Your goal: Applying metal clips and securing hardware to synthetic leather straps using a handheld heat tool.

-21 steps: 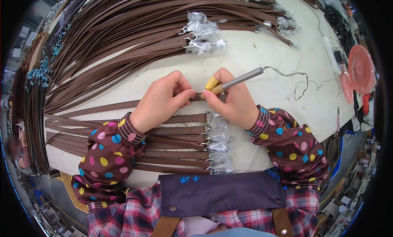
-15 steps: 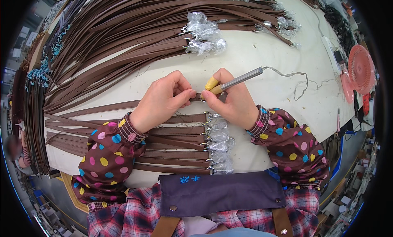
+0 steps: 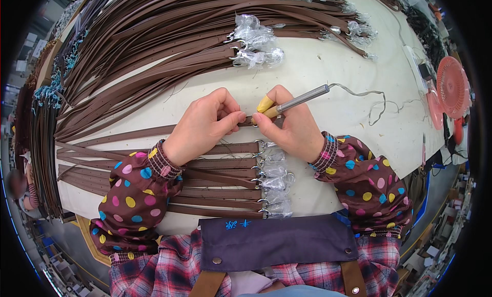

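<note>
Scarcely any movement since the earlier frame: left hand [image 3: 207, 117], right hand [image 3: 289, 120] and brown strap [image 3: 154, 133] keep their places at the centre. Left hand: fingers curled, thumb tip against them, over the strap; whether it grips the strap cannot be told, the inner side being hidden. Right hand: closed around a grey pen-like tool [image 3: 302, 98], yellow finger cover [image 3: 265, 104] on one fingertip; tool tip obscured by the fingers. Brown strap: slanting from left of centre, passing beneath the left hand, its end at the right fingertips beside a metal ring. Cable [image 3: 359, 93], thin and grey: from the tool toward right of centre. Row of brown straps [image 3: 225, 194]: just below the hands, partly covered by the left polka-dot sleeve [image 3: 136, 202]. Large heap of brown straps [image 3: 154, 46]: across the upper left and top. Dark straps [image 3: 43, 158]: hanging at the left edge, blue fittings [image 3: 48, 94] above. Pink fan [image 3: 453, 87]: right edge, near a white power strip [image 3: 414, 66]. Table [image 3: 318, 66]: cream-topped, beneath all the work. Dark apron [image 3: 277, 244]: bottom centre, its flap below the row. Co-worker's striped sleeve [image 3: 32, 195]: far left. Containers: clear plastic wraps [image 3: 277, 181] at the right ends of the row, and further plastic wraps [image 3: 256, 41] on the heap at top centre, enclosing metal fittings.
</note>
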### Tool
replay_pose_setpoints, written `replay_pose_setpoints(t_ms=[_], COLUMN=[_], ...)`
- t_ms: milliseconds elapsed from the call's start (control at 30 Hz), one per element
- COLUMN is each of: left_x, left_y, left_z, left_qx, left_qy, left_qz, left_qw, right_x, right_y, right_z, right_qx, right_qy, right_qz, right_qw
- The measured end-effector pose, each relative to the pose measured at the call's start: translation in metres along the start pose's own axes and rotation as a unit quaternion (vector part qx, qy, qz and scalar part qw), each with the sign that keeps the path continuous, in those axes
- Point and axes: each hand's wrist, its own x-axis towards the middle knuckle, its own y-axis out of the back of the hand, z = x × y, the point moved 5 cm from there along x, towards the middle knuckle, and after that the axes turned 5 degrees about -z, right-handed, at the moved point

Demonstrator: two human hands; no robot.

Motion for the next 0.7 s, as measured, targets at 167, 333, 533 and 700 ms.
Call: replay_pose_setpoints(t_ms=[167,333,533,700], left_x=[-0.0003,-0.0007,-0.0012,-0.0009], left_y=[0.0007,0.0009,0.0018,0.0013], left_z=[-0.0006,0.0014,0.0021,0.0019], left_qx=[0.01,-0.015,-0.031,-0.039], left_qy=[0.004,0.009,0.01,0.013], left_qz=[0.0,0.008,0.026,0.024], left_qw=[1.0,1.0,0.999,0.999], right_x=[0.0003,0.0001,0.0017,0.0018], right_y=[-0.0005,-0.0001,0.0023,0.0018], right_z=[-0.0005,0.0026,0.0024,0.0032], right_qx=[-0.001,0.021,0.034,0.02], right_qy=[-0.003,0.019,-0.013,-0.004], right_qz=[-0.002,0.019,0.021,0.022], right_qw=[1.0,0.999,0.999,1.0])
